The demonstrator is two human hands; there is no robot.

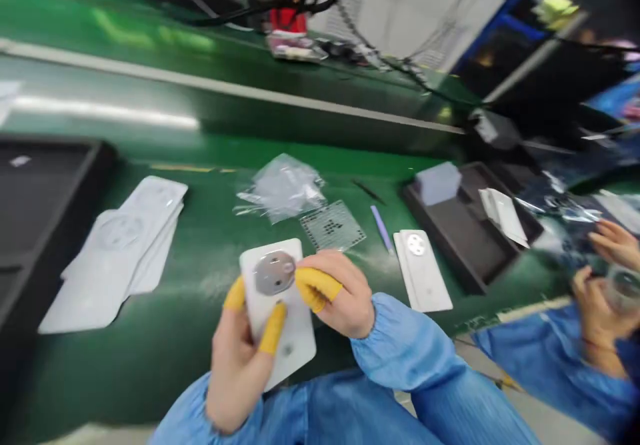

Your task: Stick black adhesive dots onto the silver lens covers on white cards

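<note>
My left hand [245,358], with yellow finger cots on thumb and finger, grips a white phone back cover [295,328] by its sides, tilted in front of my body. A large round grey camera area [267,281] with small holes lies at the cover's upper end. My right hand [340,291], also in yellow finger cots, is closed in a pinch at the right edge of that round area. Whatever sits between those fingertips is too small and blurred to name. Beyond my hands lies a clear sheet with small dark pieces [333,225].
More white covers lie stacked at left [120,251] and right [425,271]. A purple pen-like tool [381,228], clear plastic film [285,188] and black trays [463,231] [55,191] are on the green bench. At far right, a co-worker's hands [605,291] hold a round object.
</note>
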